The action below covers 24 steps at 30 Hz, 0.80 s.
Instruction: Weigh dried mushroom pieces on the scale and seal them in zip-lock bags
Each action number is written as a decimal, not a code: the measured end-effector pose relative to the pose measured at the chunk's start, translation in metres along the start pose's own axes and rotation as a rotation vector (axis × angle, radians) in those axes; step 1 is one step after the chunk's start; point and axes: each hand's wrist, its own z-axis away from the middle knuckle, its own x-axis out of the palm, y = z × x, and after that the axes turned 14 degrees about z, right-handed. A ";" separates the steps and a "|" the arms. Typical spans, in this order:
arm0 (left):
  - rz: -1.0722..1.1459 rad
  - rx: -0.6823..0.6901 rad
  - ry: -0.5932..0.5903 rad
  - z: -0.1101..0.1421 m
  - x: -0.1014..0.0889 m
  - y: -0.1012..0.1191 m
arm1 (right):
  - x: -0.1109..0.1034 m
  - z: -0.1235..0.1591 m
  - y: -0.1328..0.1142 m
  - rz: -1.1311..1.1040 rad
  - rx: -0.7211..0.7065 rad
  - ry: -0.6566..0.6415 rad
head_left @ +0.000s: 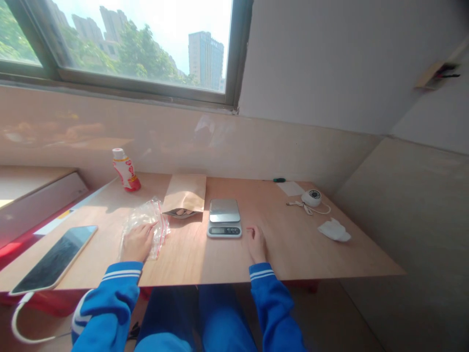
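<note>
Indoors, sunlit plywood desk (304,249) beneath window (142,44), right hand (256,244) on it.

Table (293,249), seemingly plywood: scale (224,218), phone (54,259), pouch (184,194).

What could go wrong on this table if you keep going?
The phone lies right at the table's front edge with a white cable hanging down, so a tug might pull it off. The left hand on the clear zip bag might knock over the upright bottle if it moves too fast.
</note>
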 end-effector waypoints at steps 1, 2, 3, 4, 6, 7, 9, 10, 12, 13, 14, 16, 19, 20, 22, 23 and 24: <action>0.011 0.023 0.021 0.000 0.002 -0.001 | 0.000 0.000 0.000 0.005 0.009 -0.010; 0.021 0.047 0.052 0.001 0.003 -0.001 | 0.000 0.000 0.000 0.012 0.018 -0.018; 0.028 0.066 0.093 0.001 0.004 -0.001 | 0.000 0.000 0.000 0.019 0.026 -0.025; 0.034 0.081 0.142 0.002 0.004 0.001 | 0.000 -0.001 -0.001 0.028 0.033 -0.029; 0.046 0.095 0.249 0.003 0.003 0.006 | -0.001 -0.002 -0.001 0.047 0.033 -0.044; 0.056 0.100 0.299 0.004 0.001 0.009 | -0.001 -0.002 -0.002 0.056 0.028 -0.052; 0.080 0.122 0.373 0.005 -0.001 0.014 | -0.003 -0.003 -0.005 0.081 0.019 -0.072; 0.084 0.131 0.407 0.006 -0.002 0.015 | -0.004 -0.004 -0.007 0.100 0.019 -0.087; 0.077 0.145 0.474 0.008 -0.003 0.016 | -0.007 -0.007 -0.012 0.177 0.046 -0.130; 0.075 0.148 0.500 0.009 -0.003 0.017 | -0.008 -0.009 -0.014 0.236 0.071 -0.160; 0.079 0.143 0.522 0.011 -0.003 0.019 | -0.009 -0.012 -0.016 0.300 0.100 -0.189; 0.124 0.097 0.530 0.015 -0.001 0.027 | -0.011 -0.020 -0.020 0.405 0.150 -0.235; 0.335 -0.046 0.424 0.020 0.004 0.048 | -0.011 -0.031 -0.021 0.467 0.169 -0.258; 0.430 -0.101 0.366 0.020 0.008 0.056 | -0.011 -0.034 -0.020 0.480 0.166 -0.261; 0.570 -0.214 0.249 0.015 0.017 0.070 | -0.010 -0.037 -0.020 0.506 0.163 -0.269; 0.603 -0.258 0.215 0.011 0.023 0.076 | -0.009 -0.037 -0.020 0.517 0.162 -0.273; 0.604 -0.286 0.199 0.006 0.029 0.081 | -0.009 -0.037 -0.020 0.526 0.162 -0.275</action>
